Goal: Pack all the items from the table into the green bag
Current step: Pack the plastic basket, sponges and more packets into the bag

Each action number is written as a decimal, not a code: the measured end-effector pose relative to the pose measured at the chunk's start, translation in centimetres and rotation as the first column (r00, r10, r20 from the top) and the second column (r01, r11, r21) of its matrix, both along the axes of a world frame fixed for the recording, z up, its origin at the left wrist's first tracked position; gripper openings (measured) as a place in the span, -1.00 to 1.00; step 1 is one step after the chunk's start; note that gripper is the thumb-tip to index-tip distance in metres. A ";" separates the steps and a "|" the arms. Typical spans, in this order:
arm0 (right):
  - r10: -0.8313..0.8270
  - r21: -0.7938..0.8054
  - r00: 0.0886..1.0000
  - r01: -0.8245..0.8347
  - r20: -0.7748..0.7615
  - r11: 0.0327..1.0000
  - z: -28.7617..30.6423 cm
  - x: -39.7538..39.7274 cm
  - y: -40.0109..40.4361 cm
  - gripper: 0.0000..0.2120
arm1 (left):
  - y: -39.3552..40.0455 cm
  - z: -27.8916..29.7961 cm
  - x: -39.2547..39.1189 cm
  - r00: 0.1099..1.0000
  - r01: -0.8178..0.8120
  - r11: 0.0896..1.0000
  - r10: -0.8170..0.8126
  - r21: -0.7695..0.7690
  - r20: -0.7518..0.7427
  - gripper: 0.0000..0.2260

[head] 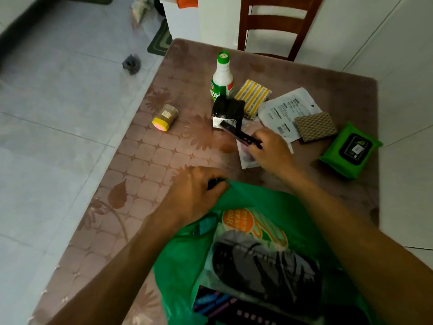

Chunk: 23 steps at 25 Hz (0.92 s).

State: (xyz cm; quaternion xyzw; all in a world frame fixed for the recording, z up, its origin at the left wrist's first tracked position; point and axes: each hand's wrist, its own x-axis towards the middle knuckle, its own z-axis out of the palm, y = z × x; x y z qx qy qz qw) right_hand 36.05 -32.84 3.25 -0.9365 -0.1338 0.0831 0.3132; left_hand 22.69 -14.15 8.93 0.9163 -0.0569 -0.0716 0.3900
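both hands busy: left hand [195,191] clenches the green bag [257,200] rim, right hand [269,150] grasps a dark packet [241,134].

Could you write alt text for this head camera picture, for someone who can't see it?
A person's left hand holds open the rim of a green bag at the table's near edge while the right hand picks up a dark flat item. A white bottle, a small jar and a green wipes pack lie on the table.

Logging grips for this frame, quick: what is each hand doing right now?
Left hand: grips the green bag rim.
Right hand: holds a dark flat item.
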 end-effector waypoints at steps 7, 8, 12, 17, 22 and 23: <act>-0.121 0.487 0.954 -0.029 0.275 0.873 16.3 -19.6 -5.3 -0.86 | -2.4 4.1 0.4 0.998 -0.051 0.961 0.042 -0.273 -0.039 -0.85; 0.040 0.332 0.942 -0.156 0.332 0.930 15.7 -21.8 -5.6 -0.90 | -2.7 4.7 0.7 0.999 -0.027 0.958 0.020 -0.286 -0.027 -0.85; 0.300 -0.332 0.944 -0.242 0.137 0.912 10.8 -24.9 -5.9 -0.81 | -3.5 5.7 0.6 0.998 0.066 0.975 -0.063 -0.210 0.021 -0.85; 0.270 -0.326 0.961 -0.274 -0.059 0.905 11.7 -24.6 -6.3 -0.66 | -3.4 5.2 -2.6 0.987 0.158 0.971 -0.159 -0.178 0.012 -0.87; -0.014 0.203 0.998 0.026 -0.063 0.979 14.3 -18.3 -6.3 -0.90 | -2.7 3.7 -3.2 0.989 0.140 0.983 -0.144 -0.122 -0.029 -0.87; -0.071 0.179 0.997 0.074 -0.026 0.981 13.2 -15.7 -6.0 -0.93 | -2.7 3.5 -3.0 0.990 0.129 0.984 -0.135 -0.126 -0.041 -0.88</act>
